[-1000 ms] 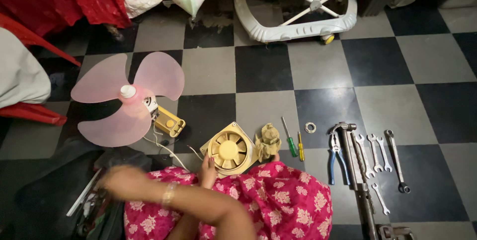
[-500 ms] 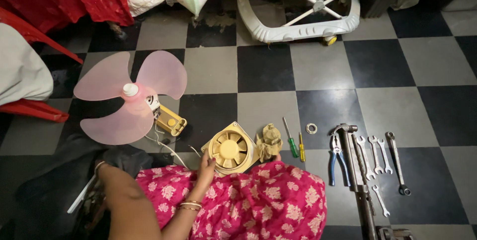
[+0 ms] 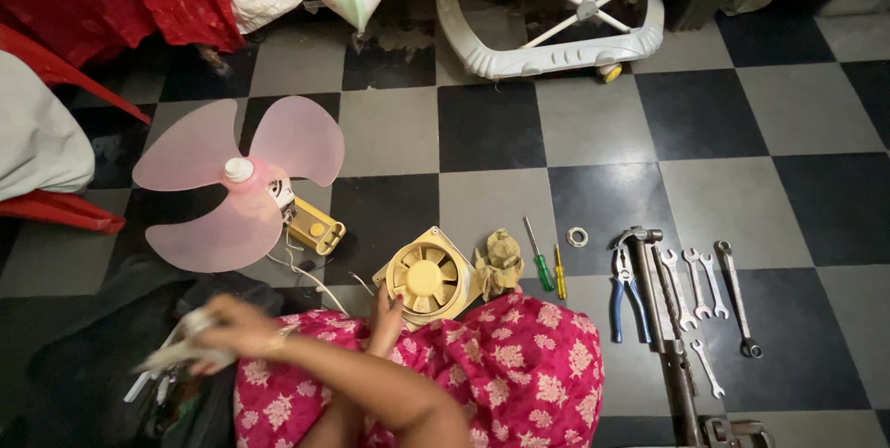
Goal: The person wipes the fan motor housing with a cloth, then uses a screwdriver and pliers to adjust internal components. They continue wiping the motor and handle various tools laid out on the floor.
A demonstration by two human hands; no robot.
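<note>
While the right hand [image 3: 218, 332] grips a pale bundle [image 3: 176, 355] over the dark bag [image 3: 83, 365] at the floor's near left corner, motion blur hides what the bundle is. That arm crosses the lap, so a quick pull could, I judge, snag the thin wire [image 3: 306, 277] trailing from the pink fan [image 3: 232, 184] and drag it. Toward the middle of the near edge, the left hand [image 3: 385, 314] rests open, fingertips on the rim of the yellow housing [image 3: 426, 279]. With nothing clasped, the housing could slide or tip off the pink cloth [image 3: 501, 374]. Screwdrivers [image 3: 547, 267], pliers [image 3: 623, 295] and spanners [image 3: 700, 286] lie to the right, well apart from both hands.

Half a second earlier the right hand was lower in the bag with no pale bundle showing. The left hand, housing, fan and tools have not shifted.
</note>
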